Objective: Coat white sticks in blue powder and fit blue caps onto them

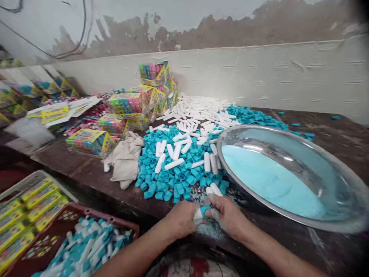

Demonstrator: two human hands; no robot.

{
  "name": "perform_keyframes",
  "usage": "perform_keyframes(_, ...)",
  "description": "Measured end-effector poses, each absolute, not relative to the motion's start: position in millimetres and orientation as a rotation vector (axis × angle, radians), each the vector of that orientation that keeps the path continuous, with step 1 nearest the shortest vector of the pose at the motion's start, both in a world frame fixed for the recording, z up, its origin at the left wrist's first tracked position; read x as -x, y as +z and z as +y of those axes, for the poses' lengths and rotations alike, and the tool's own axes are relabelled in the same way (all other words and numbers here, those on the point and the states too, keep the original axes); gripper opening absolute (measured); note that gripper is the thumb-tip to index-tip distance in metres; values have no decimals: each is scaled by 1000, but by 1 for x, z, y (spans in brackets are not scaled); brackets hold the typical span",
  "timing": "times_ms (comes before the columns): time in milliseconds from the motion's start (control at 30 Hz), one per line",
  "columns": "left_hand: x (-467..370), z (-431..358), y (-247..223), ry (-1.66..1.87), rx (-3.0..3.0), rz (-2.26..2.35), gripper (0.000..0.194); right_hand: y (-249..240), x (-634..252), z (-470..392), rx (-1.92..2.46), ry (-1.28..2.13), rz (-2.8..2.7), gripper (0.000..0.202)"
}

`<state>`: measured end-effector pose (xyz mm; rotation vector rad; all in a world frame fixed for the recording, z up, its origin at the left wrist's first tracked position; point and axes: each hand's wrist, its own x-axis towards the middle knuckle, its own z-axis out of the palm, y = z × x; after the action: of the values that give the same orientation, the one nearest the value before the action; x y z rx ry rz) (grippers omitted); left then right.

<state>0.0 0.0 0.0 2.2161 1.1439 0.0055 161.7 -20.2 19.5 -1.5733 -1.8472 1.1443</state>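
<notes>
Low at the table's front edge, my left hand (184, 218) is closed round a white plastic tube (198, 216). A blue cap (205, 211) sits at the tube's right end, and the fingers of my right hand (229, 216) are closed on it. How far the cap is on the tube is hidden by my fingers. Just beyond my hands lies a heap of loose blue caps (164, 179), with several white tubes (174, 163) scattered on top. To the right, a wide steel basin (291, 215) holds pale blue powder (268, 184).
A red crate (99, 215) of capped tubes and a pale crate (31, 177) of yellow boxes stand lower left. Beyond are a crumpled cloth (127, 157), stacked display packs (129, 104), a pile of white tubes (198, 107) and more blue caps (253, 116) along the wall.
</notes>
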Motion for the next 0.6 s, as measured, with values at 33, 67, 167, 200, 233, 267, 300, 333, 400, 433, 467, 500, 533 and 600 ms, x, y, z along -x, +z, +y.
perform_keyframes(33,9,-4,5,-12,-2227,1149,29,19,-155,-22,1518,1185,-1899,9)
perform_keyframes(67,20,-8,10,-33,-2228,1173,30,19,-149,-23,1475,1219,-1937,8)
perform_keyframes(167,73,-21,22,-108,-2167,1325,29,19,-148,-27,1433,1281,-1956,24)
perform_keyframes(200,99,-27,24,-136,-2120,1402,29,18,-154,-27,1457,1282,-1924,34)
perform_keyframes(233,127,-35,25,-177,-2054,1519,27,17,-163,-26,1496,1277,-1894,39)
perform_keyframes(267,156,-44,25,-230,-2001,1654,25,15,-173,-25,1536,1252,-1881,39)
perform_keyframes(300,184,-53,23,-329,-1936,1777,23,13,-184,-24,1566,1225,-1884,38)
perform_keyframes(333,209,-61,21,-455,-1845,1858,23,11,-195,-22,1581,1189,-1879,36)
perform_keyframes(400,242,-69,16,-576,-1711,1945,37,5,-213,-22,1583,1113,-1891,33)
perform_keyframes(433,247,-67,14,-534,-1711,1967,42,3,-218,-23,1586,1063,-1897,32)
perform_keyframes(467,245,-62,13,-436,-1748,1958,44,1,-221,-24,1599,999,-1904,31)
perform_keyframes(500,235,-53,12,-289,-1810,1918,42,0,-221,-24,1620,922,-1911,31)
perform_keyframes(533,218,-44,14,-125,-1876,1841,36,0,-220,-24,1649,836,-1923,31)
perform_keyframes(600,171,-24,20,166,-1970,1618,28,1,-214,-23,1711,664,-1985,31)
